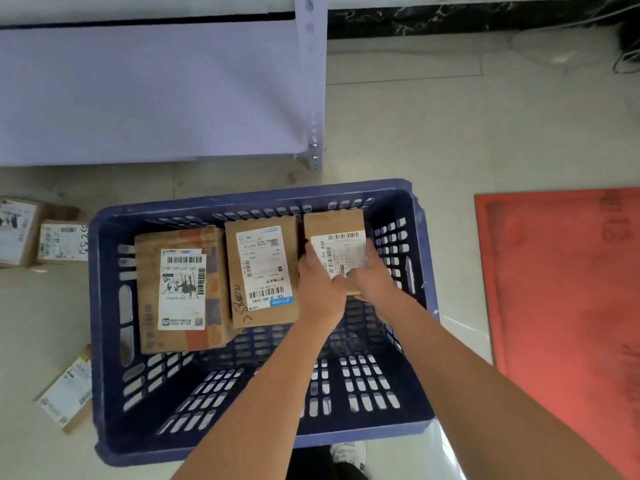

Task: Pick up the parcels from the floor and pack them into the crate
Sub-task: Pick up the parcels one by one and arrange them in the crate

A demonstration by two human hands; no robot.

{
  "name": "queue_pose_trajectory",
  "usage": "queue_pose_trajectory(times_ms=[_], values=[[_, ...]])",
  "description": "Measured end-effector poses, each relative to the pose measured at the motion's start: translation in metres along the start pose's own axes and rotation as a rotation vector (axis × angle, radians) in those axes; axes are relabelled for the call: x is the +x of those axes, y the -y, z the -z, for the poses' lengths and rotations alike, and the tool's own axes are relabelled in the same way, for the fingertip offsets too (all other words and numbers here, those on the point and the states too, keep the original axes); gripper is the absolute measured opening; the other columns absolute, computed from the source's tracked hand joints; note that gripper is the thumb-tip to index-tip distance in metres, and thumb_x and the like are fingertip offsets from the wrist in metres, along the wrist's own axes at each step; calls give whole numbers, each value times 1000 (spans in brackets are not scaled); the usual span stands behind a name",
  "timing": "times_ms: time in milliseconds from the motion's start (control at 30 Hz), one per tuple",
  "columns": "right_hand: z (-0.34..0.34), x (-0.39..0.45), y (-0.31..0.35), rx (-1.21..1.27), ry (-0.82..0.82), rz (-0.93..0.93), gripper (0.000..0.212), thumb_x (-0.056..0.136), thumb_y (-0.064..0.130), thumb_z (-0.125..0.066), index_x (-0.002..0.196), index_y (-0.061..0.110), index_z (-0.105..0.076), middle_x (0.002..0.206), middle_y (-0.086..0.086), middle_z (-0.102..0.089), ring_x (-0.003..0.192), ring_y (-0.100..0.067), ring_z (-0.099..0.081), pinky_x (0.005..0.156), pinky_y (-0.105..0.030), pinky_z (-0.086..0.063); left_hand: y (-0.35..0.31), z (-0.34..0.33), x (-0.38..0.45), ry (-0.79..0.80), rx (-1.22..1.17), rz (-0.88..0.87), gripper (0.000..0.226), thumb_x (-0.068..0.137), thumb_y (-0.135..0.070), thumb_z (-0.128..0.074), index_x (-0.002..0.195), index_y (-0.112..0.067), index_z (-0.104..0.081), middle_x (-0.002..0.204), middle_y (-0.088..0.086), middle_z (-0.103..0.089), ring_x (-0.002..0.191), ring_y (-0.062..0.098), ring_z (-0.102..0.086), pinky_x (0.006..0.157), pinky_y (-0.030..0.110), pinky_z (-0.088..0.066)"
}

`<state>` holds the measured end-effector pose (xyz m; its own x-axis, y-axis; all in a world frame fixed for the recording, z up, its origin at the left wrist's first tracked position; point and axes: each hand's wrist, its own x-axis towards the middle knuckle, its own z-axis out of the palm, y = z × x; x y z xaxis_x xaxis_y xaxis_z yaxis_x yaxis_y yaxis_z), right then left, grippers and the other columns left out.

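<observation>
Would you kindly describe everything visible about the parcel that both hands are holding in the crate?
The held parcel is a small brown cardboard box with a white shipping label bearing barcodes and the print "D5 A68". It lies flat, label up, in the far right corner of the blue slotted plastic crate, beside the middle parcel. The left hand grips its left edge, the right hand its near right side.
</observation>
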<state>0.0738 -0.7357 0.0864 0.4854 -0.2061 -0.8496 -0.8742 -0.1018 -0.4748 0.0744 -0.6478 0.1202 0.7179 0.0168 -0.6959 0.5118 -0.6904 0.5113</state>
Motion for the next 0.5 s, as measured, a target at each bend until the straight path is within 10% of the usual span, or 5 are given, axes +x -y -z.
queue_pose_trajectory(times_ms=[133,500], values=[[-5,0,5,-24,-2,-42,78,83,1,-45,148,31,-14,135,-7,-51,116,-28,-53,98,-45,-48,-7,-12,-22,19,294,-26,79,90,-20,-51,150,-12,0,156,18,6,144,35,-12,118,40,-22],[-9,-2,3,-17,-53,-38,77,86,0,-40,150,32,-13,141,-8,-48,122,-32,-50,101,-48,-46,0,-5,-18,102,444,-94,73,94,-22,-46,151,-10,-2,158,13,10,148,28,7,120,35,-13]])
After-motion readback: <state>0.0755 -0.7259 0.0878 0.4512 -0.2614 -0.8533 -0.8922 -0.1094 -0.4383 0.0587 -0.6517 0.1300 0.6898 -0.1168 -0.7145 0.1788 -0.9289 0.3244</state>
